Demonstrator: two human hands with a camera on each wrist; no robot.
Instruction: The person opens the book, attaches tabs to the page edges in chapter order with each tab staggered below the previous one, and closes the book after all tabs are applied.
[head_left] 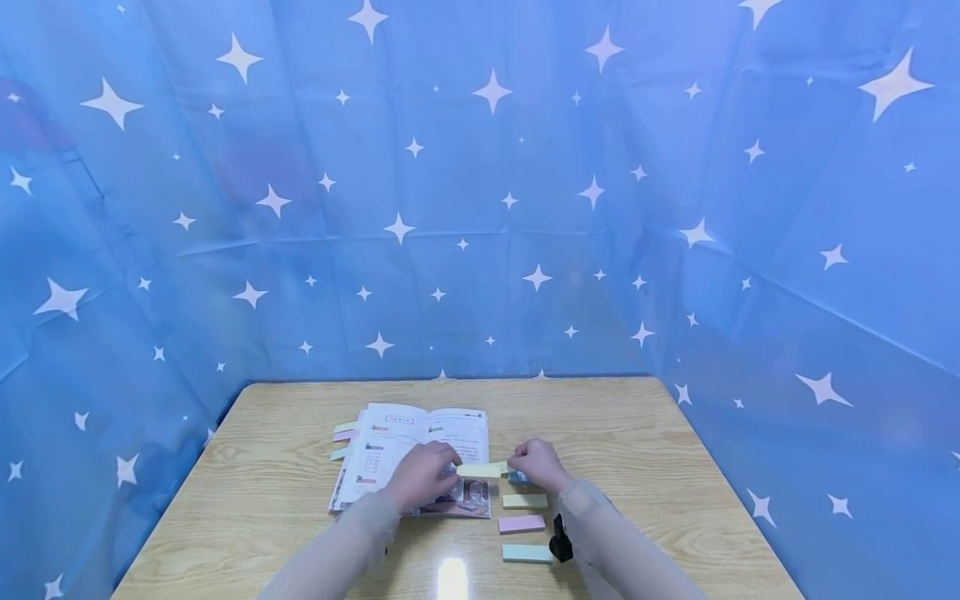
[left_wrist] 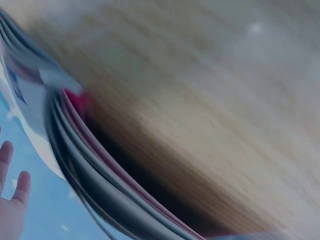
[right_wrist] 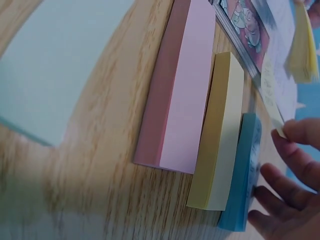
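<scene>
An open book (head_left: 390, 450) lies on the table with my left hand (head_left: 423, 475) over its right page. That hand grips a pad of yellow sticky notes (head_left: 478, 472), which also shows at the upper right of the right wrist view. Thumb and forefinger of my right hand (right_wrist: 295, 175) pinch the end of a pale yellow sticky note (right_wrist: 269, 92) with handwriting on it. Below the right hand lies a blue sticky note pad (right_wrist: 242, 175). In the left wrist view, the curved page edges (left_wrist: 100, 165) of the book fill the lower left.
Beside the book lie a yellow pad (head_left: 525, 502), a pink pad (head_left: 522, 524) and a mint green pad (head_left: 527, 553), in a column toward me. Coloured tabs (head_left: 345, 435) stick out from the book's left edge. A starry blue curtain (head_left: 480, 250) surrounds the wooden table (head_left: 247, 500).
</scene>
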